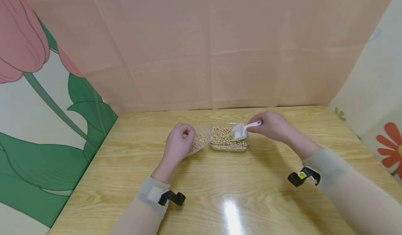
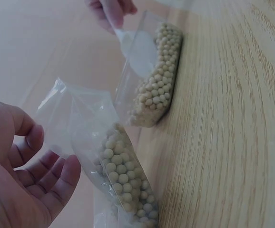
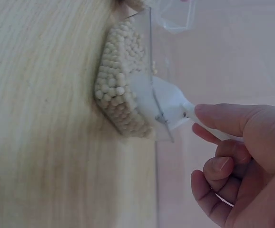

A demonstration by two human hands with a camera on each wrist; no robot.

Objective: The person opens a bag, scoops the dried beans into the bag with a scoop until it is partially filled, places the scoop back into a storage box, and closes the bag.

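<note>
Clear rectangular container (image 1: 230, 145), loaded with soybeans (image 1: 221, 136), stands on wood-grain table (image 1: 204, 186). At its nine o'clock, left hand (image 1: 179, 140) pinches transparent bag (image 1: 205, 131), also containing soybeans. Toward three o'clock, right hand (image 1: 272, 127) grips white scoop (image 1: 240, 132), blade inside container.

One clear container (image 1: 230, 145) stands on one table (image 1: 201, 196). Left of the container there is one clear bag (image 1: 205, 131); inside the container, one white scoop (image 1: 240, 131). Of hands there are two: one left hand (image 1: 177, 142) to the container's left, one right hand (image 1: 274, 126) to its right. Two black wrist cameras (image 1: 296, 180) sit nearer than the container. The pale beans (image 1: 222, 135) within it are too many to count.
</note>
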